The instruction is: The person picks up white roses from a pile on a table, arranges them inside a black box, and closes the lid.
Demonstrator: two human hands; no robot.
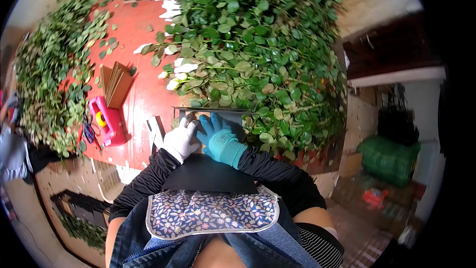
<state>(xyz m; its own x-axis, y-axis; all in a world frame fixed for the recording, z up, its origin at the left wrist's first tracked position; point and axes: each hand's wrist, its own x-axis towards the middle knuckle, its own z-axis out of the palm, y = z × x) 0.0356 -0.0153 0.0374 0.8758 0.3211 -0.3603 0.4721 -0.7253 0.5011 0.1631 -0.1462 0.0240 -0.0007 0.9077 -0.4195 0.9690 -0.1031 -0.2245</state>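
Observation:
My left hand (pixel 180 138), in a white glove with grey-stained fingertips, lies palm down at the table's near edge. Beside it, my right hand (pixel 221 139) in a teal knit-cuffed glove rests with its fingers spread. Both press on a brown cardboard piece (pixel 200 148), mostly covered by the hands, on a black sheet (pixel 208 175) that hangs over the edge towards my apron. A raised dark edge (pixel 215 109) runs just beyond my fingertips. A pale metallic strip (pixel 155 132) lies left of my left hand.
Leafy rose stems (pixel 260 44) with white-wrapped heads (pixel 171 5) heap the red table (pixel 145 93). At left are more foliage (pixel 55 70), folded cardboard (pixel 117 83), a pink tape dispenser (pixel 108 121) and red-handled cutters (pixel 89 134). A person (pixel 16 152) stands far left.

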